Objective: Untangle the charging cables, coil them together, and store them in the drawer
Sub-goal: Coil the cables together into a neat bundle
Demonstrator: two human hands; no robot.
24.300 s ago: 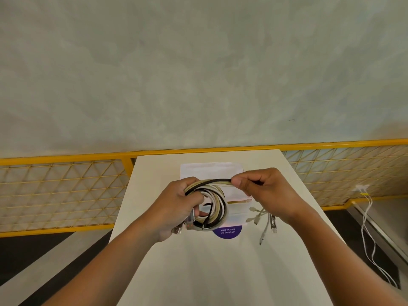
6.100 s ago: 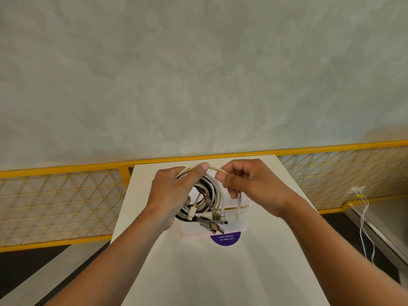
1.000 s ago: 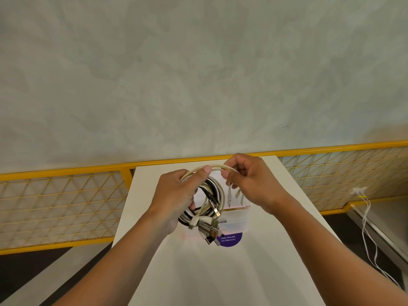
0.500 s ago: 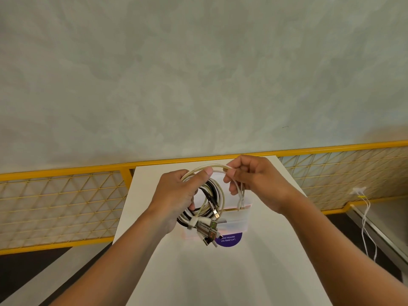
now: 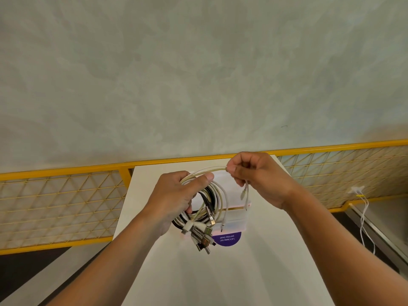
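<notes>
Nearly coiled: left hand (image 5: 174,195) grips the cables (image 5: 207,208) above the bench (image 5: 220,272), right hand (image 5: 256,175) pinches the last loose strand; storing in the drawer remains

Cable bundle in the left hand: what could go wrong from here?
The coil hangs from the grip of the left hand; if that loosens, the loops could spring apart. The plugs hanging under it could catch in the loops and retangle. The loose ends dangling from the right hand may slip out before they are wound in.
</notes>
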